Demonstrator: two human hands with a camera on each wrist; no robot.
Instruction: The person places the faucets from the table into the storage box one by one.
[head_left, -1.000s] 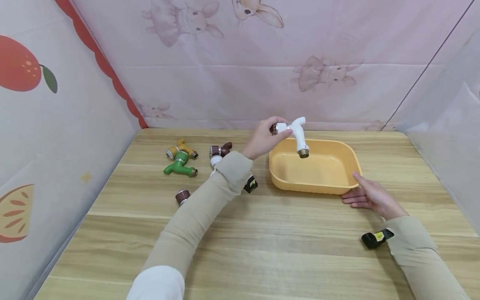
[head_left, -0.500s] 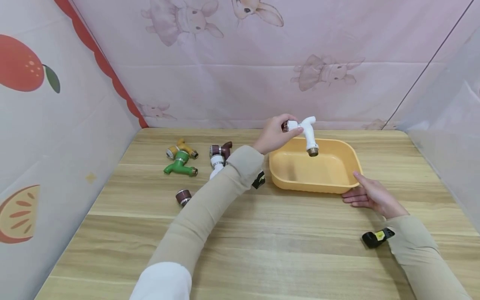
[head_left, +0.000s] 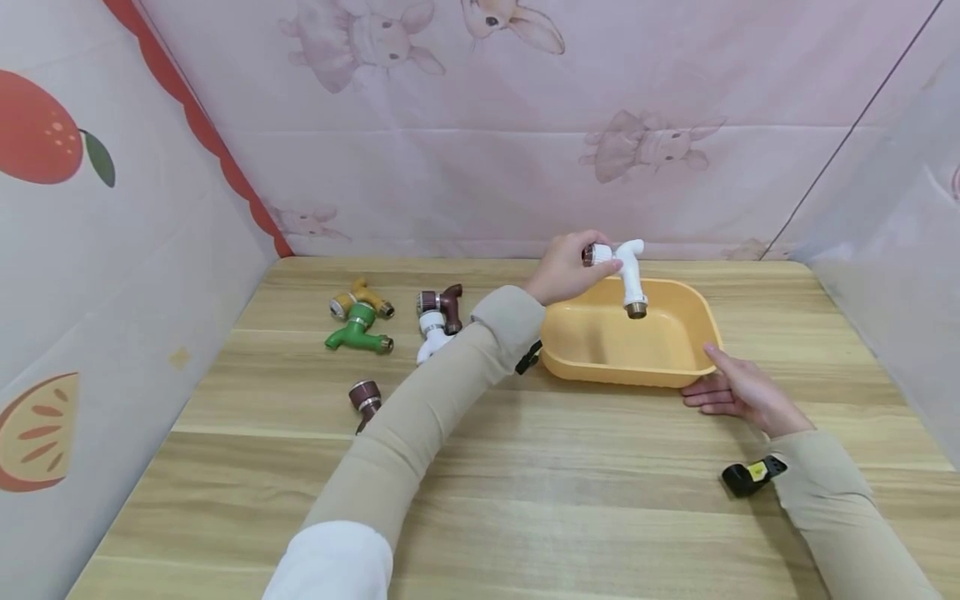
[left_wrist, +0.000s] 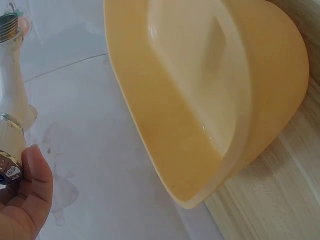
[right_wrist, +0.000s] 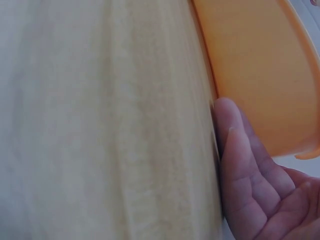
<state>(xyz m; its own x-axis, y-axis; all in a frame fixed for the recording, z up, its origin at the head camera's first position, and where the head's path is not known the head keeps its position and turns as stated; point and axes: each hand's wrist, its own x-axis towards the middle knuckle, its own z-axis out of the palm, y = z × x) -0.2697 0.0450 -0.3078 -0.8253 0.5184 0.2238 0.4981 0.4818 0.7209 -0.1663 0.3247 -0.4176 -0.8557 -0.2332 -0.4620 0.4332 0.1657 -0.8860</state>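
Note:
My left hand (head_left: 567,268) pinches a white tap (head_left: 630,271) by its knob end. The tap hangs above the far part of a yellow plastic basin (head_left: 630,372), its brass threaded end pointing down. In the left wrist view the tap's knob (left_wrist: 10,165) lies between thumb and fingers. My right hand (head_left: 746,396) holds the basin at its near right corner, thumb on the rim and fingers low against the outer wall. The right wrist view shows those fingers (right_wrist: 232,150) by the basin's side (right_wrist: 265,75), close to the tabletop.
Left on the wooden table (head_left: 570,500) lie a yellow tap (head_left: 362,298), a green tap (head_left: 360,327), a brown tap (head_left: 450,307), another white tap (head_left: 432,333) and a second brown tap (head_left: 365,400), partly behind the left sleeve. Fabric walls (head_left: 480,183) stand around the table.
My left hand has carried the white tap to the right, further over the basin. The right hand and the basin have stayed in place.

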